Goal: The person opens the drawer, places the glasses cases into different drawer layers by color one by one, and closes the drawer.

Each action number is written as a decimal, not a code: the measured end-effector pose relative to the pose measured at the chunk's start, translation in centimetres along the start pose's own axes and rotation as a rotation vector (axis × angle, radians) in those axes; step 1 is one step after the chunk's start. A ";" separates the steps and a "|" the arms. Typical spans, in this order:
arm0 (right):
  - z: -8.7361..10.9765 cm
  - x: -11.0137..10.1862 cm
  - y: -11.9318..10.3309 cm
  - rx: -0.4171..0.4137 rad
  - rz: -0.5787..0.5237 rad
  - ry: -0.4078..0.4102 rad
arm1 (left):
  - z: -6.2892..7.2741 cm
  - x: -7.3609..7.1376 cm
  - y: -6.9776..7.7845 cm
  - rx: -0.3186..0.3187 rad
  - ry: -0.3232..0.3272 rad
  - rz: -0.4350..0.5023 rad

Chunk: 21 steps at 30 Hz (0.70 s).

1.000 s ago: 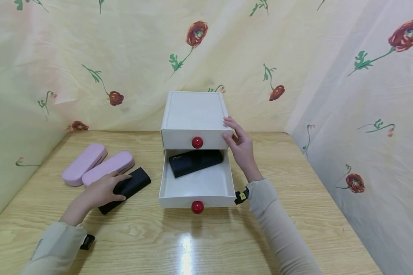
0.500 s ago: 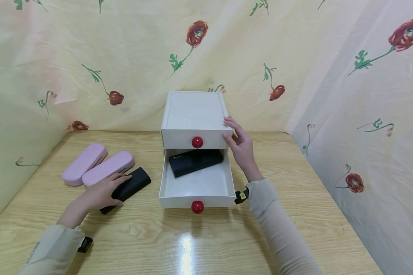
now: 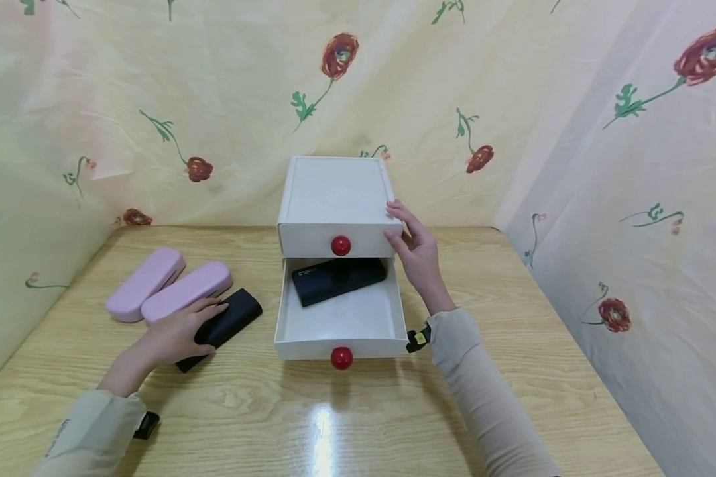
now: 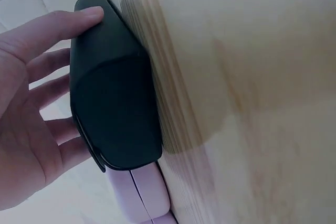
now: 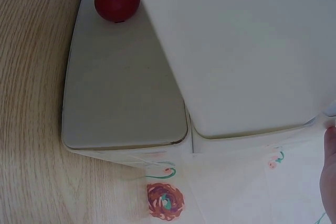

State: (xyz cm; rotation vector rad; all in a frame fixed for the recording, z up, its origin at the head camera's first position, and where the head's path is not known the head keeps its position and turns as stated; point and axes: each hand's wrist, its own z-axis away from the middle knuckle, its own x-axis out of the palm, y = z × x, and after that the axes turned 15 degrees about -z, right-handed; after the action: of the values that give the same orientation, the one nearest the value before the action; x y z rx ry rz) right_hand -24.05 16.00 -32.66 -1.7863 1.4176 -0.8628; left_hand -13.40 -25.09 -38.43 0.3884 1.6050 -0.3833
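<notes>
My left hand (image 3: 176,334) spans a black glasses case (image 3: 234,318) that lies at a slant on the table, thumb on the near side and fingers over the far side. In the left wrist view, the thumb presses one face of the case (image 4: 113,93) while the other fingers reach behind it. At the cabinet's right front corner, my right hand (image 3: 417,255) touches the white two-drawer cabinet (image 3: 340,189), fingertips on the top edge and thumb on the upper drawer front. Below, the pulled-out lower drawer (image 3: 340,349) holds another black glasses case (image 3: 337,281).
Two lilac glasses cases (image 3: 146,285) lie side by side left of the cabinet, close behind the left hand. Each drawer front bears a red round knob (image 3: 342,358). Flowered cloth (image 3: 244,99) hangs behind the wooden table (image 3: 513,371) and along both sides.
My left hand has shifted slightly on the black glasses case, its thumb moving left along the near side. The right hand, cabinet and drawer stay put.
</notes>
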 end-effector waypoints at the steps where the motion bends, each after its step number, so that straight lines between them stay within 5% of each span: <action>1: 0.0 0.0 0.0 0.000 0.000 0.000 | 0.0 0.0 0.0 -0.009 -0.004 0.003; 21: -0.1 0.0 0.1 -0.002 0.007 -0.002 | 0.3 -0.7 0.2 -0.086 -0.016 -0.014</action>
State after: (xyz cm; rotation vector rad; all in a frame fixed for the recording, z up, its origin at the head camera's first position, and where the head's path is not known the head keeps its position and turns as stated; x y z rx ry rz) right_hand -24.17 16.01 -32.68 -1.7820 1.4237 -0.8561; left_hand -12.99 -25.03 -37.77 0.3079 1.6038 -0.3260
